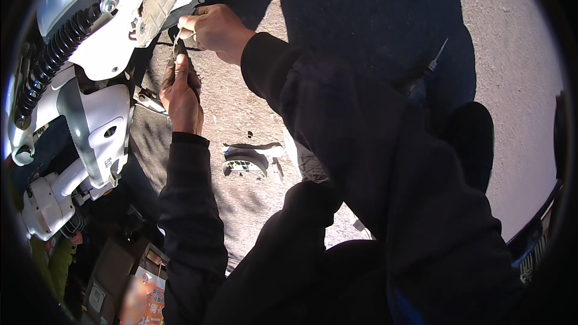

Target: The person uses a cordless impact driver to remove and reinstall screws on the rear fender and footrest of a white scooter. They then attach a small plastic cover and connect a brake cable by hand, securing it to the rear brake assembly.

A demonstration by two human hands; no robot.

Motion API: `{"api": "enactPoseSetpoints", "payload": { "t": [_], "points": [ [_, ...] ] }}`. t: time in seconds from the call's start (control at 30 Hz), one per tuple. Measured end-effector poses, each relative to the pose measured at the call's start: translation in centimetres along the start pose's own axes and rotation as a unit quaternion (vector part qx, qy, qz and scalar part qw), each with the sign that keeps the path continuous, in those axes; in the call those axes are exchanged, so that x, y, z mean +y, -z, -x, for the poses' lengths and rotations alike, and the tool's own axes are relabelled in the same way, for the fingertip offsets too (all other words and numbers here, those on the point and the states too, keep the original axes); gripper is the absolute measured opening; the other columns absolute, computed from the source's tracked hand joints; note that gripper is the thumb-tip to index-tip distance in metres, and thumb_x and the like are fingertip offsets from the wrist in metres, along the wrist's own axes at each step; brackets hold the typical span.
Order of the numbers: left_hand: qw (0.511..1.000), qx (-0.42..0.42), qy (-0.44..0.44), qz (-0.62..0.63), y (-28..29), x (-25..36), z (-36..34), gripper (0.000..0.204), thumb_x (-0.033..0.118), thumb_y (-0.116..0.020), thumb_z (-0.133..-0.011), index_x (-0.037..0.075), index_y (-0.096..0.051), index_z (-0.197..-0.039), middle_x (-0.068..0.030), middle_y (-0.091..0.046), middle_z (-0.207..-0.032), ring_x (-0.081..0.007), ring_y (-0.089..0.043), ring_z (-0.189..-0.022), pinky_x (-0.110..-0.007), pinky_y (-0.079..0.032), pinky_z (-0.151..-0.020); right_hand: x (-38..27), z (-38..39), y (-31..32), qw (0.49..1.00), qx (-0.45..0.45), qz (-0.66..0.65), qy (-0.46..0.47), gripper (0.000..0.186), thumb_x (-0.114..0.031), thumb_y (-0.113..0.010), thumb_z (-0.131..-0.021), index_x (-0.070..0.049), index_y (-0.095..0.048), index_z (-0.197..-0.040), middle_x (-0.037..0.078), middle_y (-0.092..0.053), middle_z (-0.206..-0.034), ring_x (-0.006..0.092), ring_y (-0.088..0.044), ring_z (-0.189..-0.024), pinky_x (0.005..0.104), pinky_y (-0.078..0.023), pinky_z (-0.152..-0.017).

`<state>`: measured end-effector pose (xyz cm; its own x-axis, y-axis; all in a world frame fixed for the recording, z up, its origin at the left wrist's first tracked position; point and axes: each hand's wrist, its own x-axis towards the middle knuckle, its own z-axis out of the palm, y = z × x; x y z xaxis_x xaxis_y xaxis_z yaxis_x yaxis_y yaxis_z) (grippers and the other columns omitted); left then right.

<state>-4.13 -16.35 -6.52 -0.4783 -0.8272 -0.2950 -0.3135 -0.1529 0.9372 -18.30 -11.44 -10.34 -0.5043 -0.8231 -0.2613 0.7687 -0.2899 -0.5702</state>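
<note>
My right hand (218, 31) is closed in a pinch on a thin pale wire (176, 40), just beside the scooter's underside. Just below it, my left hand (182, 101) is closed with its thumb pointing up, gripping a dark, slim cable-like piece (179, 50) from which the wire seems to rise. How the two join is too small to make out. The white scooter (103, 54) fills the left side, with a dusty pale panel (155, 6) close to my right fingertips.
A black coil-spring shock absorber (57, 51) lines the scooter's side. On the sunlit ground lie a slatted curved part (244, 168) and other small pieces. A screwdriver-like tool (435, 60) is at right. Boxes (111, 268) and another person's green sleeve (60, 262) show lower left.
</note>
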Motion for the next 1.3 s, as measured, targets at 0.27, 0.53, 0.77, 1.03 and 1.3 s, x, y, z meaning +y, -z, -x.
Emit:
{"api": "enactPoseSetpoints", "payload": {
  "t": [0.27,0.53,0.77,1.03,1.3],
  "points": [
    [0.997,0.027,-0.068,0.028,-0.9,1.4,-1.6,0.021,0.027,-0.066,-0.103,0.006,-0.067,-0.098,0.0041,-0.042,-0.059,-0.0050,-0.037,-0.051,-0.022,-0.029,-0.048,1.5,-3.0,-1.0,0.998,0.021,0.033,0.058,0.026,-0.018,-0.062,-0.103,0.005,-0.071,-0.111,0.013,-0.074,-0.097,0.0101,-0.055,-0.070,0.0277,-0.046,-0.064],
    [0.997,0.035,-0.038,0.049,-0.7,2.2,-2.5,0.024,0.022,-0.062,-0.105,0.003,-0.064,-0.119,0.0034,-0.044,-0.062,-0.0052,-0.038,-0.052,-0.022,-0.030,-0.048,3.9,-5.7,-0.2,0.977,0.002,0.193,0.089,0.026,-0.017,-0.059,-0.100,-0.006,-0.071,-0.120,0.009,-0.075,-0.108,0.0146,-0.065,-0.091,0.0282,-0.051,-0.077],
    [0.998,0.034,-0.030,0.042,-0.8,2.5,-3.0,0.018,0.024,-0.063,-0.105,0.007,-0.063,-0.110,0.0030,-0.045,-0.063,-0.0059,-0.040,-0.054,-0.023,-0.030,-0.048,5.1,-6.9,0.1,0.965,-0.001,0.181,0.188,0.021,-0.009,-0.061,-0.101,0.005,-0.070,-0.113,0.012,-0.074,-0.094,0.0099,-0.053,-0.062,0.0274,-0.043,-0.055],
    [0.998,0.048,-0.020,0.024,-0.9,2.8,-2.8,0.025,0.024,-0.062,-0.105,0.006,-0.063,-0.122,0.0028,-0.047,-0.064,-0.0060,-0.041,-0.055,-0.023,-0.031,-0.049,4.8,-6.7,-0.1,0.988,0.014,0.113,0.106,0.020,-0.011,-0.060,-0.102,0.004,-0.071,-0.110,0.011,-0.075,-0.095,0.0106,-0.053,-0.062,0.0279,-0.044,-0.055],
    [0.999,0.026,-0.021,0.005,-1.1,3.5,-2.8,0.010,0.021,-0.057,-0.107,0.012,-0.060,-0.106,0.0037,-0.044,-0.067,-0.0069,-0.041,-0.059,-0.025,-0.032,-0.055,5.8,-7.3,0.3,0.942,0.007,0.240,0.233,0.027,-0.011,-0.059,-0.103,0.005,-0.068,-0.123,0.016,-0.076,-0.104,0.0122,-0.059,-0.068,0.0287,-0.046,-0.057]
  ]
}}
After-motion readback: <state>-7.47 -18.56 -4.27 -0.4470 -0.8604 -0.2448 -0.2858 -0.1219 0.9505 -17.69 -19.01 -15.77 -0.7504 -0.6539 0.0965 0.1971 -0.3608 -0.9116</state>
